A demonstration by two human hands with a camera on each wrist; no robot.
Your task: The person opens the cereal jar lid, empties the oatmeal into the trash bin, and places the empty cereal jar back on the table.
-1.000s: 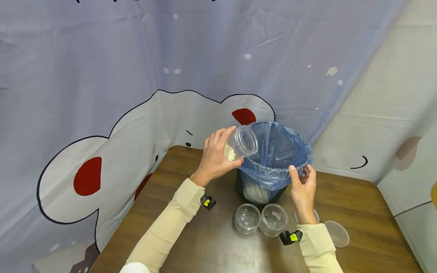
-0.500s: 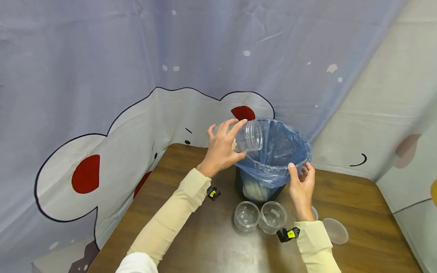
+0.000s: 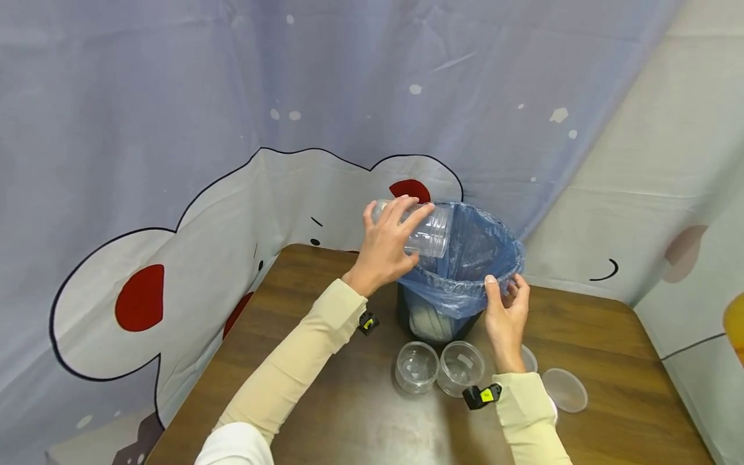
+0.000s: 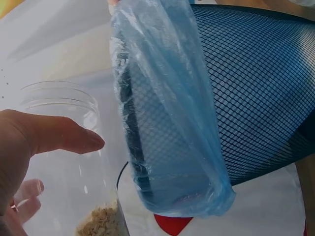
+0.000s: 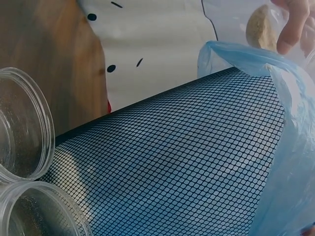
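Note:
My left hand [image 3: 383, 248] grips a clear plastic jar [image 3: 431, 234] around its side, tipped over with the mouth above the near left part of the bin's rim. Pale, oat-like flakes [image 4: 103, 223] lie inside, toward the jar's base, in the left wrist view. A black mesh trash bin [image 5: 172, 162] stands upright, lined with a blue trash bag [image 3: 447, 294] folded down over its rim. At the bin's right front, my right hand [image 3: 507, 320] holds the bagged rim, thumb on top and fingers curled on the outer side.
Two open clear jars [image 3: 416, 368] stand side by side in front of the bin on the wooden table [image 3: 343, 400]. Beyond the right forearm lies a translucent round lid [image 3: 565, 390], with others partly hidden by the arm. A printed curtain [image 3: 325, 77] hangs behind.
My left hand has moved right and slightly up, tipping the jar further, and its mouth now overlaps the bin's opening. The right hand keeps its hold on the rim.

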